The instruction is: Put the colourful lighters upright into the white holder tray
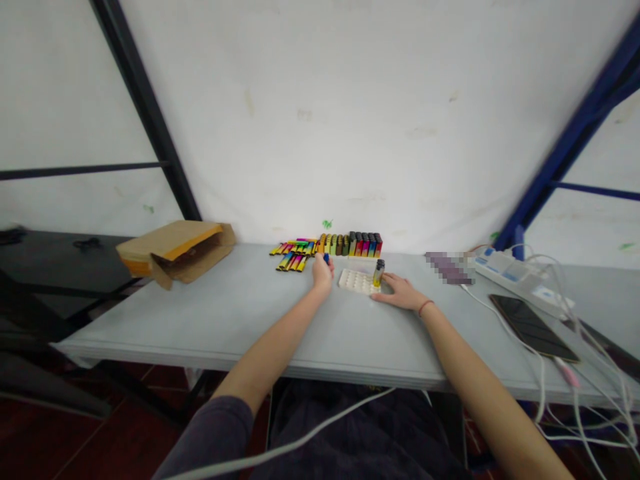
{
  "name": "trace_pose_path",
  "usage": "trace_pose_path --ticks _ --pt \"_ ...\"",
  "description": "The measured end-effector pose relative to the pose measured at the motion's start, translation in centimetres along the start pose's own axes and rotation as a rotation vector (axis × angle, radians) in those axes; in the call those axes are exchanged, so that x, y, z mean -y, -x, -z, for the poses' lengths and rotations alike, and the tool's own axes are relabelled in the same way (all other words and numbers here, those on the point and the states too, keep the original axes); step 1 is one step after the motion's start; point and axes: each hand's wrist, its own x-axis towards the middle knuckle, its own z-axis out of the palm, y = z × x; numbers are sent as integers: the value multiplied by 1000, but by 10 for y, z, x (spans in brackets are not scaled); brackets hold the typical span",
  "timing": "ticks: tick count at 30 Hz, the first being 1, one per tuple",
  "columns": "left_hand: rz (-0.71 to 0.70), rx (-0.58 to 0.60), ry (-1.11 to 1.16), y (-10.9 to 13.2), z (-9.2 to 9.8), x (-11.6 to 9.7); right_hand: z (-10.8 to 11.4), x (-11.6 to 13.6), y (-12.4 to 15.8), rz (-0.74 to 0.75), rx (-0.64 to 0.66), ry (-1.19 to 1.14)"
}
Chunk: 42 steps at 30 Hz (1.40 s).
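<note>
My left hand (323,275) is closed round a small object with a blue end (327,257), which looks like a lighter; most of it is hidden by the fingers. Just right of it lies a white tray (354,281) with rows of round holes. One lighter (379,273) with a black top and a yellow lower part stands upright at the tray's right end. My right hand (401,292) grips that end, thumb at the front edge and fingers behind, close beside the standing lighter.
Several colourful lighters (292,261) lie in a pile, left of upright lighters in rows (365,245) by the wall. An open cardboard box (175,248) rests at the left. At the right are a phone (533,327), a power strip (520,281) and loose white cables (543,380).
</note>
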Motion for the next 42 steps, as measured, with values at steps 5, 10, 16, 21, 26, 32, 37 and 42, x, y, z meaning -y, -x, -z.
trace_pose_path --ticks 5,10,16,21,26,32,37,42 --pt "-43 -61 45 2 -2 -4 0 -1 -1 5 20 -3" --pt "-256 120 -188 11 -8 2 -1 0 -1 -3 5 -1" --pt "-672 451 -560 34 -23 15 -1 1 0 3 -10 5" --pt "-700 595 -632 36 -29 26 1 3 1 8 7 -3" --pt "-680 628 -707 34 -27 30 2 4 1 4 3 -9" --pt "-697 579 -775 43 -29 25 2 4 1 2 15 4" --pt "-836 568 -904 46 -27 18 1 4 1 -1 1 -1" --pt "-877 338 -1027 25 -8 -5 2 2 1 4 14 -9"
